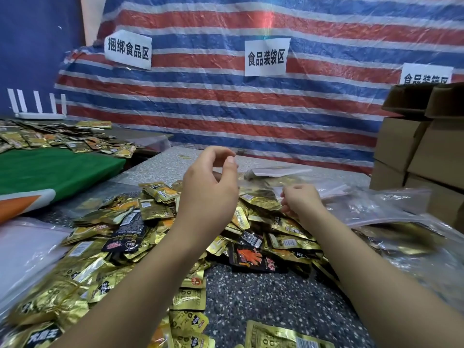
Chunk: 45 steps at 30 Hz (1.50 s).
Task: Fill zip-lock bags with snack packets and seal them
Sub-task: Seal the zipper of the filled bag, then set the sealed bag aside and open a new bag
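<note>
A: Where were the hands?
B: Both mid-frame, above the packets. Left hand was raised, fingers curled, thumb and forefinger tips close together. Looked like a pinch on the clear bag's edge, but the film there was too faint to be sure.
A: Right hand?
B: Right hand sat lower, just right of centre, fingertips pinching the clear film of the bag.
A: And the bag itself?
B: Btwn the two hands, at the back of the pile. Gold packets showed through it.
A: Packets?
B: Big heap, mostly gold foil w/ a few black ones, spread over the speckled bench from lower left to centre. More lay along the bottom edge.
A: Other bags?
B: Filled bags at right, touching the heap. A flat stack of clear plastic sat at left edge.
A: Anything else?
B: Cardboard boxes stacked at right. Striped tarp across the back w/ white paper signs on it. Upper left: a second table w/ green cloth, more packets, and a white router behind them.
</note>
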Each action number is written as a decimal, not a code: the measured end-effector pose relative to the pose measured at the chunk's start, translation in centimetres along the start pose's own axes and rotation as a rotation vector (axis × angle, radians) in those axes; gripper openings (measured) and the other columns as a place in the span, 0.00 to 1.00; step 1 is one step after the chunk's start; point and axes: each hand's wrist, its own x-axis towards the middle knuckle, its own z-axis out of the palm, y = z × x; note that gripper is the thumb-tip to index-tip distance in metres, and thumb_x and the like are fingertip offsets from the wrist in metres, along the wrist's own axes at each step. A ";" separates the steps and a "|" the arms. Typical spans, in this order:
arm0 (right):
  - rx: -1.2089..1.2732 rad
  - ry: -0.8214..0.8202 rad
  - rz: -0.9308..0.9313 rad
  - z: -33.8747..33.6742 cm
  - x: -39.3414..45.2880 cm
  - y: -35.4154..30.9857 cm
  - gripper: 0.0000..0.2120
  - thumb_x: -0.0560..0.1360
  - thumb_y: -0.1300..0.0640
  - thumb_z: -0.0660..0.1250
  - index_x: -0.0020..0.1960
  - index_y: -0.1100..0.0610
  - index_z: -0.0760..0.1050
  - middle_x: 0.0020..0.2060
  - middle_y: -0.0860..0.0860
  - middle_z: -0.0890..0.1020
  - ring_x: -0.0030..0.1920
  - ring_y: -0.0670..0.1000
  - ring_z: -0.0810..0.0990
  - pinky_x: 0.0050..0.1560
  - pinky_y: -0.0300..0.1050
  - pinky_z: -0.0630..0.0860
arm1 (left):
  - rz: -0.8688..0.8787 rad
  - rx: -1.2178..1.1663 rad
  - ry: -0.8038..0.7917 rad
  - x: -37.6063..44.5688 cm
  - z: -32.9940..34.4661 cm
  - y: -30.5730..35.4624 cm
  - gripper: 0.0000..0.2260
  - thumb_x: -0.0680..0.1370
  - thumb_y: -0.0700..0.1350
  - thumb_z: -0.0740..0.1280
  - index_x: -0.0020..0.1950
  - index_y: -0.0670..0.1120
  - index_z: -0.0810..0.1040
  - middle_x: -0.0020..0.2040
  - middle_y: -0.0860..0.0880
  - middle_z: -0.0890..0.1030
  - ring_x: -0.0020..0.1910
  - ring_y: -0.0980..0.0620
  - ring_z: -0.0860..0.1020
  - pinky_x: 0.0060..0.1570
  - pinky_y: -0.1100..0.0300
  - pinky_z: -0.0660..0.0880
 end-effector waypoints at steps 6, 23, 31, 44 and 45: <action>-0.157 0.004 -0.297 0.1 -3.5 1.8 0.20 0.83 0.48 0.59 0.38 0.59 0.74 0.26 0.52 0.75 0.24 0.47 0.73 0.30 0.41 0.68 | 0.042 0.074 -0.046 0.2 0.0 -1.1 0.09 0.83 0.49 0.62 0.44 0.51 0.78 0.26 0.56 0.75 0.21 0.60 0.69 0.22 0.68 0.63; -0.206 -0.225 -0.286 -0.4 -9.2 3.6 0.24 0.83 0.43 0.55 0.36 0.57 0.72 0.22 0.53 0.79 0.26 0.48 0.79 0.38 0.46 0.74 | -0.019 0.684 -0.384 -0.3 -0.1 -4.1 0.15 0.83 0.50 0.59 0.43 0.46 0.79 0.35 0.51 0.79 0.31 0.54 0.74 0.28 0.59 0.66; -0.066 -0.383 -0.271 -0.5 -9.8 3.5 0.21 0.83 0.47 0.60 0.37 0.58 0.75 0.27 0.52 0.81 0.31 0.52 0.77 0.36 0.48 0.73 | -0.341 1.315 -0.290 3.0 -13.9 -9.3 0.18 0.83 0.54 0.54 0.45 0.45 0.76 0.47 0.43 0.81 0.47 0.42 0.79 0.48 0.52 0.77; -0.021 -0.410 -0.211 0.0 -9.4 3.5 0.13 0.83 0.53 0.63 0.46 0.61 0.77 0.32 0.51 0.82 0.30 0.48 0.80 0.30 0.40 0.75 | -0.749 1.387 -0.302 0.7 -22.0 -15.5 0.14 0.83 0.46 0.60 0.61 0.41 0.79 0.58 0.42 0.81 0.58 0.44 0.79 0.54 0.55 0.75; -0.026 -0.421 -0.213 0.0 -9.4 3.6 0.13 0.83 0.53 0.63 0.45 0.61 0.77 0.31 0.50 0.82 0.30 0.48 0.81 0.30 0.40 0.74 | -0.720 1.348 -0.298 0.7 -22.1 -16.0 0.13 0.83 0.43 0.60 0.60 0.38 0.80 0.57 0.39 0.81 0.57 0.42 0.80 0.51 0.55 0.74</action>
